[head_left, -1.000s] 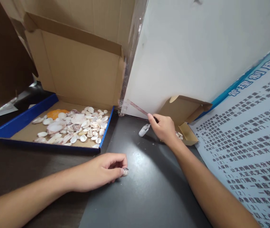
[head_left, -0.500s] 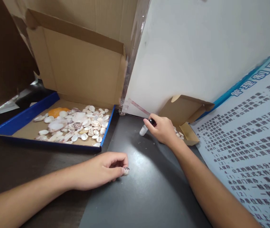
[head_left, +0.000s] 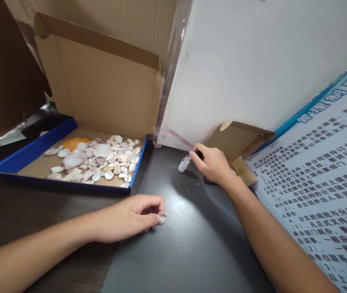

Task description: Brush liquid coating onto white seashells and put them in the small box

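Observation:
My left hand (head_left: 136,215) pinches a small striped seashell (head_left: 162,219) between thumb and fingertips, just above the grey mat. Farther back, a small clear bottle with dark print (head_left: 184,164) stands on the mat, its top uncovered. Just right of the bottle, apart from it, my right hand (head_left: 211,162) has thumb and index finger closed on a black cap (head_left: 200,154), mostly hidden by the fingers.
An open blue-edged cardboard box (head_left: 29,156) holds many seashells (head_left: 100,160) at the left. Behind my right hand is a smaller open cardboard box (head_left: 244,171). A white wall (head_left: 237,61) and a printed poster (head_left: 322,175) border the grey mat (head_left: 167,260).
My right hand has shifted right, away from the bottle, and the black cap has come off it. My left hand still holds the seashell in the same place.

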A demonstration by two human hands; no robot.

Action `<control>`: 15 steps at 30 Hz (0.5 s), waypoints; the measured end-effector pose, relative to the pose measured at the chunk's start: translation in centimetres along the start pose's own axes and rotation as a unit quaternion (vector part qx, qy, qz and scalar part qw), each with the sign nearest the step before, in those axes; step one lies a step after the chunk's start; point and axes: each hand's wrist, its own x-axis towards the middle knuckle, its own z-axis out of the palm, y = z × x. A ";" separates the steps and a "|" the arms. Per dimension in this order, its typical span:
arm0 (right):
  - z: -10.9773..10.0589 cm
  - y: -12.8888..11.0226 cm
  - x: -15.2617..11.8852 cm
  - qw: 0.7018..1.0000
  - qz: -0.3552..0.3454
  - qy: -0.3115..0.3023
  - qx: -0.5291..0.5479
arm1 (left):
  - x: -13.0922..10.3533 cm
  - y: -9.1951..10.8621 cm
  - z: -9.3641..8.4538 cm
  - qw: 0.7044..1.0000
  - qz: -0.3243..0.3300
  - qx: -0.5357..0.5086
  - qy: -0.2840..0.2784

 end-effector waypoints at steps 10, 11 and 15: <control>-1.4 0.5 0.0 0.997 0.015 0.067 0.028 | 0.0 -0.4 0.1 0.999 0.003 -0.045 0.006; -1.8 0.7 0.0 0.996 0.012 0.079 0.037 | 0.0 -0.5 0.2 0.998 0.004 -0.055 0.007; -3.2 0.5 -0.4 0.988 -0.020 0.115 0.103 | 0.5 -1.2 0.0 0.990 0.017 -0.135 0.026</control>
